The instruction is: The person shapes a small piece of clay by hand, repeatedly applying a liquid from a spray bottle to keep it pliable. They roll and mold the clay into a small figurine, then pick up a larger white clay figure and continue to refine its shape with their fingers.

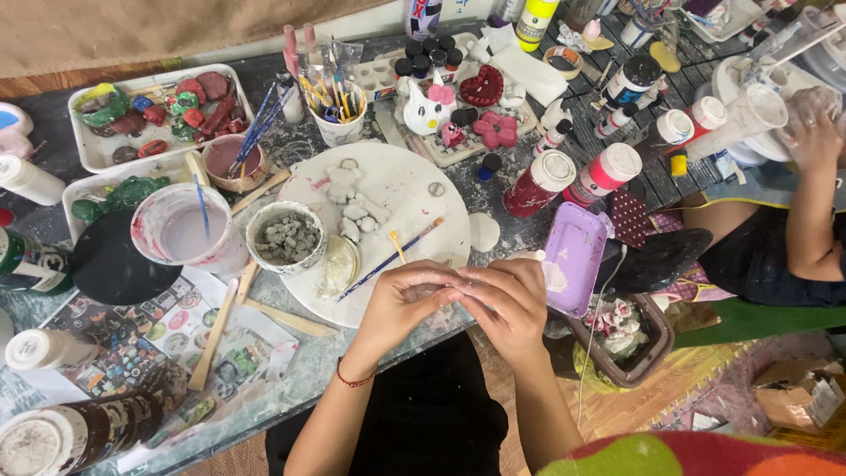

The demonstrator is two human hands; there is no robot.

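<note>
Both hands are right under me, left hand (401, 304) and right hand (507, 300) pressed fingertip to fingertip at the near edge of the surface (300, 379), fingers curled narrow around something too small for me to make out. Just beyond them I've got the round white board (401, 189) with pale clay pieces (352, 211) on it and a blue brush (388, 262) lying across its near rim, a bowl of grey chunks (286, 236) touching its left side. Purple tray (573, 256) sits just right of my right hand, and another person's hand (811, 132) works far right.
</note>
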